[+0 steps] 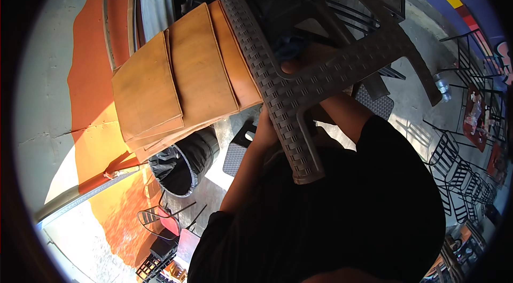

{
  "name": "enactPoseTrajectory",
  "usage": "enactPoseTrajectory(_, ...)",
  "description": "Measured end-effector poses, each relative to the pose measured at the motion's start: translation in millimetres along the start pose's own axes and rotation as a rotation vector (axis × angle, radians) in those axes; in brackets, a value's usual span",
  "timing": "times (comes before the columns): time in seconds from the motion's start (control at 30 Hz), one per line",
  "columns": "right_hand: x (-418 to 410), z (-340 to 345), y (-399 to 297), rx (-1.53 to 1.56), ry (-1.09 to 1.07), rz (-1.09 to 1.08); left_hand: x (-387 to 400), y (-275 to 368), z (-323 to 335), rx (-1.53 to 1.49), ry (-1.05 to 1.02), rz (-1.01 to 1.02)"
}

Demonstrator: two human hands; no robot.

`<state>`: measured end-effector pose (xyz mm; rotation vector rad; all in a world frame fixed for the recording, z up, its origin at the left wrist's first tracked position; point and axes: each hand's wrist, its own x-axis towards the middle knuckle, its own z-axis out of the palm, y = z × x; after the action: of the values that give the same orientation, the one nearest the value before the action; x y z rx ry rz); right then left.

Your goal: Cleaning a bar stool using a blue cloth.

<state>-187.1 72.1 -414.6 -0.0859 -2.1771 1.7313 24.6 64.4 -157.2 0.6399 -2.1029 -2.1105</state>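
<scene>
A dark brown plastic chair [280,102] with a woven pattern is tilted in front of me, its open frame and legs facing up at an angle. Through the opening, my right hand [291,66] shows partly, closed on a blue cloth [289,48] against the inside. The right forearm passes beneath the frame. My left hand [267,129] is at the chair's near left edge; its fingers are hidden behind the plastic, so their grip is not visible. Beside the chair's left side lies a stack of flat tan panels [196,62], overlapping one another.
A bin with a black liner [176,171] stands below the panels. Grey textured plastic pieces [234,159] show on either side of my legs. Black metal chairs [445,155] and a red table [475,119] stand at right, near a clear bottle [442,87]. A red-seated chair [168,221] is lower left.
</scene>
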Motion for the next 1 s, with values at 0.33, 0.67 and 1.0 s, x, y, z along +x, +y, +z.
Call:
enactPoseTrajectory(0.33,-21,-172,-70,-0.242,-1.45,-0.289,19,-49,-15,0.409,0.055,0.304)
enactPoseTrajectory(0.67,-43,-225,-80,-0.366,-1.342,-0.413,-10,38,-9,0.097,0.132,0.154)
enactPoseTrajectory(1.0,-22,-210,-130,-0.126,-1.117,-0.21,-43,173,58,0.566,0.268,0.487)
